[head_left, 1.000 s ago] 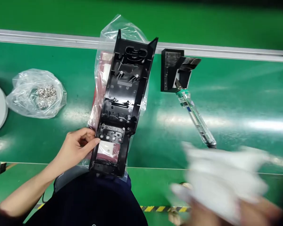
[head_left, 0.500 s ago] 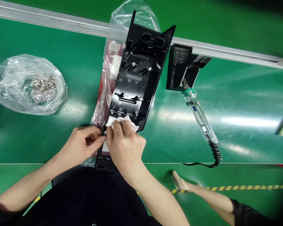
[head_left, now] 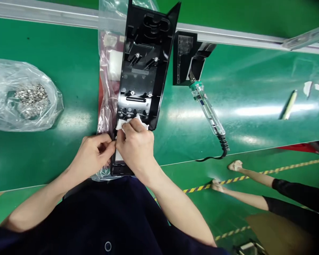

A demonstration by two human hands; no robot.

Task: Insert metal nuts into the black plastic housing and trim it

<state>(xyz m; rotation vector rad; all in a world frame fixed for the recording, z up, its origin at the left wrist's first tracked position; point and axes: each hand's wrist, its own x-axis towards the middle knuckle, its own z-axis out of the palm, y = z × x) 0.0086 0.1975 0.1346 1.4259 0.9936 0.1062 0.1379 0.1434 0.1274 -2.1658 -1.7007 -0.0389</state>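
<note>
Head view: left hand [head_left: 95,156] pinched onto the near left edge of the black plastic housing [head_left: 142,78], steadying it. Right hand [head_left: 135,145] pressed down on a white cloth [head_left: 122,124], gripped under the fingertips against the housing's lower section. Beneath the housing, a clear plastic bag [head_left: 106,71]. Off left of the left hand, a bag of small metal parts [head_left: 23,97]. Beyond the right hand, an electric screwdriver [head_left: 207,109], lying untouched on the green belt [head_left: 255,88].
</note>
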